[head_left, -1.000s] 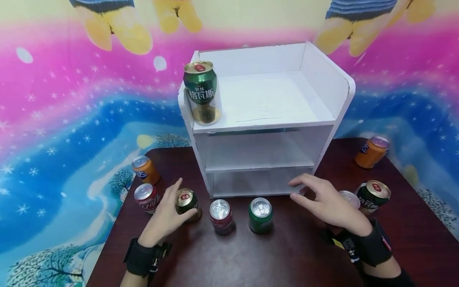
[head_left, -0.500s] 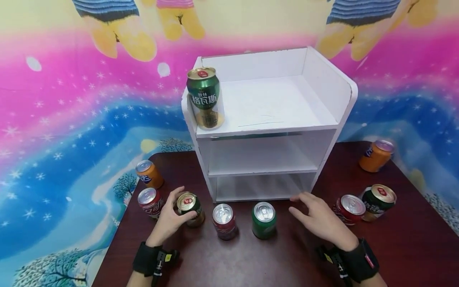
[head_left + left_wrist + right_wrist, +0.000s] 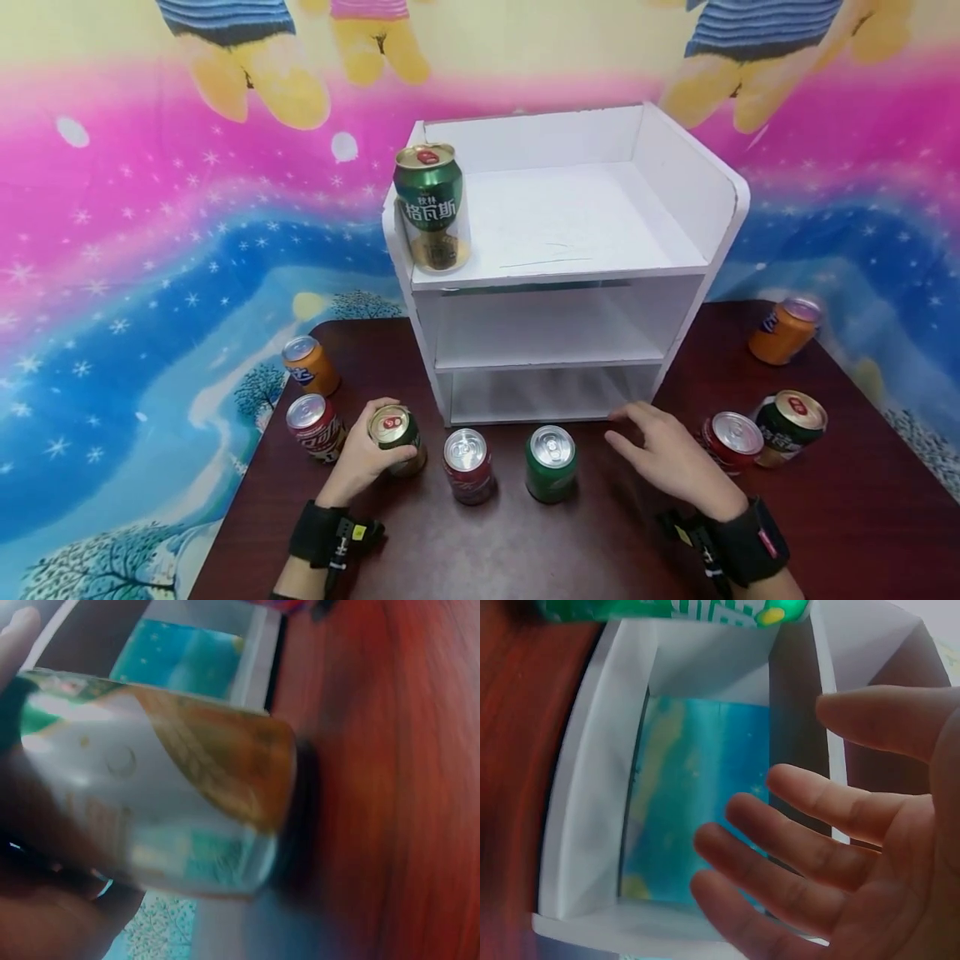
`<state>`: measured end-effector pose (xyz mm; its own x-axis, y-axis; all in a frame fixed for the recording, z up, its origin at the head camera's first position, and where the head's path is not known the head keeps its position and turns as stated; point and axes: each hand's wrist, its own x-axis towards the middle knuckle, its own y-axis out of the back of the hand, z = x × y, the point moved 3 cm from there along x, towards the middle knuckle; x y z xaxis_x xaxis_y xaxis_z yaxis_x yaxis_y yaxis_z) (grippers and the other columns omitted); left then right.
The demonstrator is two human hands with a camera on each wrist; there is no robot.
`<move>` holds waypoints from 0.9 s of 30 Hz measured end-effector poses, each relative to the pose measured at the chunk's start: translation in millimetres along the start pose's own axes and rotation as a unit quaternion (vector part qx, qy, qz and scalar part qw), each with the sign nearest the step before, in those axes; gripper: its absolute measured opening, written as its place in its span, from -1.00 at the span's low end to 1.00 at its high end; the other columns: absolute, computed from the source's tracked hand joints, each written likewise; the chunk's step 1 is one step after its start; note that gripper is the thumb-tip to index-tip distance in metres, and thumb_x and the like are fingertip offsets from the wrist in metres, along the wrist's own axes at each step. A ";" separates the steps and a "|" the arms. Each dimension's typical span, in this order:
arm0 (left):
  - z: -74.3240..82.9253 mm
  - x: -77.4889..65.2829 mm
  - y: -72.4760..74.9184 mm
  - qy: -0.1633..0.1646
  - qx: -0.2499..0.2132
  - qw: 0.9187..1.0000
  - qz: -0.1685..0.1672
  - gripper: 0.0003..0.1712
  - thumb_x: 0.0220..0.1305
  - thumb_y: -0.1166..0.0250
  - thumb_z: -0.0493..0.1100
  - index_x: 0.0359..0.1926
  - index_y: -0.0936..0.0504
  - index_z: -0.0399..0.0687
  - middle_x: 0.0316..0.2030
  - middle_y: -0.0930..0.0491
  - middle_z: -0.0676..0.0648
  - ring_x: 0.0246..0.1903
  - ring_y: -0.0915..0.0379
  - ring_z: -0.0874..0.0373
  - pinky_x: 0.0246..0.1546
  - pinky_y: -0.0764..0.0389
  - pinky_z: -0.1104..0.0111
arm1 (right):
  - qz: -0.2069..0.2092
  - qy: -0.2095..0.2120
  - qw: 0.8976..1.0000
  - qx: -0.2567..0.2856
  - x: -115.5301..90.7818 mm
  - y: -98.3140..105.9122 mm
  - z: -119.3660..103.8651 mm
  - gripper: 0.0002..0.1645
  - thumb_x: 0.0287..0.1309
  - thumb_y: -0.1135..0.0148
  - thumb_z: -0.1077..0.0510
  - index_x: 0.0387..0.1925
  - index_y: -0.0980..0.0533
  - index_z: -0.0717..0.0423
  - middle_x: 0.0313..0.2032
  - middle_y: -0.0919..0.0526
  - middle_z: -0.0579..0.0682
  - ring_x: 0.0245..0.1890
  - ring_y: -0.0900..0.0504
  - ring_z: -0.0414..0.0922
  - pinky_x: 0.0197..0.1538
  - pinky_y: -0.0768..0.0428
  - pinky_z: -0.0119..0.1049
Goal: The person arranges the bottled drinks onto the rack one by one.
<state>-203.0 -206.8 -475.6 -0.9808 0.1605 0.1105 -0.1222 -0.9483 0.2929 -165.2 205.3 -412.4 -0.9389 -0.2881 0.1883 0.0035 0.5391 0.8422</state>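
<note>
The left hand (image 3: pixel 358 457) had its thumb and fingers curled round a gold-topped can (image 3: pixel 397 429), toward the left edge of the desk (image 3: pixel 525 550). The right hand (image 3: pixel 667 454), fingers loosely spread and holding nothing, was near the front right corner of the shelf (image 3: pixel 570 271). Between them stood a red can (image 3: pixel 468 475) and a green can (image 3: pixel 551 471).

The wall (image 3: pixel 150 192) is pale yellow up high, then pink, then blue. White snowflakes (image 3: pixel 120 326) dot it, and yellow legs (image 3: pixel 274 79) are painted near the top. A leafy tree (image 3: pixel 97 562) is low on the left. The table (image 3: pixel 600 550) is dark red-brown and shiny. By its left edge is one orange can (image 3: pixel 311 367), with a red can (image 3: pixel 318 429) just in front. Another orange one (image 3: pixel 783 333) is at the back right.
</note>
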 end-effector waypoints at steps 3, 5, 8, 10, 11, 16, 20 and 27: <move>3.2 -3.6 -0.5 -0.007 0.010 1.000 -0.008 -0.09 -0.12 -0.52 -0.33 0.26 -0.24 -0.21 0.07 -0.43 -0.20 0.02 -0.39 0.04 -0.04 -0.45 0.39 | 0.000 0.003 1.000 -0.020 4.0 0.5 -0.2 -0.70 0.20 -0.23 0.08 -0.10 -0.55 0.17 -0.15 -0.59 0.06 -0.14 -0.58 0.00 -0.15 -0.52 -0.05; 8.6 -7.0 -0.7 -0.007 0.018 1.000 -0.015 -0.08 -0.10 -0.51 -0.33 0.27 -0.22 -0.22 0.08 -0.41 -0.21 0.04 -0.37 0.00 -0.02 -0.44 0.38 | -0.001 -0.001 1.000 -0.029 6.7 -0.7 1.3 -0.68 0.20 -0.23 0.09 -0.09 -0.55 0.21 -0.14 -0.59 0.10 -0.13 -0.58 0.04 -0.13 -0.52 -0.02; 17.5 -9.9 -1.2 -0.003 0.024 0.999 -0.024 -0.08 -0.07 -0.49 -0.34 0.29 -0.19 -0.25 0.11 -0.38 -0.23 0.07 -0.34 -0.04 0.01 -0.43 0.34 | -0.010 -0.004 0.999 -0.034 10.9 -5.7 6.6 -0.68 0.19 -0.23 0.10 -0.10 -0.55 0.25 -0.16 -0.59 0.12 -0.14 -0.58 0.05 -0.14 -0.52 -0.01; 19.7 -10.3 -1.1 0.005 0.025 0.999 -0.027 -0.09 -0.06 -0.48 -0.33 0.29 -0.19 -0.25 0.12 -0.38 -0.22 0.08 -0.33 -0.04 0.03 -0.42 0.31 | -0.017 -0.003 0.999 -0.032 13.2 -10.9 11.3 -0.68 0.19 -0.24 0.11 -0.10 -0.55 0.24 -0.17 -0.60 0.10 -0.16 -0.59 0.03 -0.15 -0.53 -0.03; 14.8 -9.0 -0.7 0.005 0.025 0.999 -0.024 -0.09 -0.07 -0.50 -0.32 0.29 -0.21 -0.23 0.11 -0.39 -0.21 0.08 -0.34 -0.04 0.04 -0.42 0.28 | -0.020 -0.001 0.999 -0.031 14.2 -13.0 13.3 -0.68 0.19 -0.24 0.11 -0.11 -0.55 0.25 -0.18 -0.61 0.10 -0.16 -0.59 0.03 -0.15 -0.52 -0.03; -10.7 -2.0 -1.1 0.000 0.036 0.999 0.001 -0.12 -0.14 -0.56 -0.17 0.22 -0.31 -0.05 0.04 -0.46 -0.09 0.03 -0.40 0.05 0.04 -0.42 0.23 | -0.026 0.001 0.999 -0.023 16.6 -16.2 19.4 -0.70 0.19 -0.23 0.12 -0.12 -0.55 0.25 -0.20 -0.62 0.09 -0.18 -0.59 0.02 -0.18 -0.52 -0.05; -8.5 -1.4 -3.1 -0.003 0.048 0.999 0.019 -0.14 -0.14 -0.56 -0.17 0.21 -0.33 -0.07 0.02 -0.47 -0.09 0.02 -0.41 0.07 0.03 -0.43 0.25 | -0.032 0.000 0.999 -0.018 17.3 -15.7 21.8 -0.71 0.20 -0.23 0.12 -0.12 -0.56 0.25 -0.22 -0.62 0.07 -0.20 -0.59 0.00 -0.19 -0.53 -0.07; 42.1 -11.1 -4.1 -0.018 0.047 0.998 0.034 -0.19 -0.12 -0.52 -0.33 0.18 -0.33 -0.28 -0.01 -0.48 -0.18 -0.05 -0.40 0.13 -0.04 -0.45 0.38 | -0.039 -0.003 0.999 -0.012 16.9 -15.6 24.5 -0.71 0.21 -0.22 0.09 -0.14 -0.56 0.23 -0.26 -0.62 0.02 -0.24 -0.60 -0.04 -0.22 -0.53 -0.10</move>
<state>-185.2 -193.2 -438.0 -0.9800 0.1078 0.1675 -0.0386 -0.9277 0.3714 -189.6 211.4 -434.7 -0.9384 -0.3244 0.1191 -0.0613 0.4956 0.8664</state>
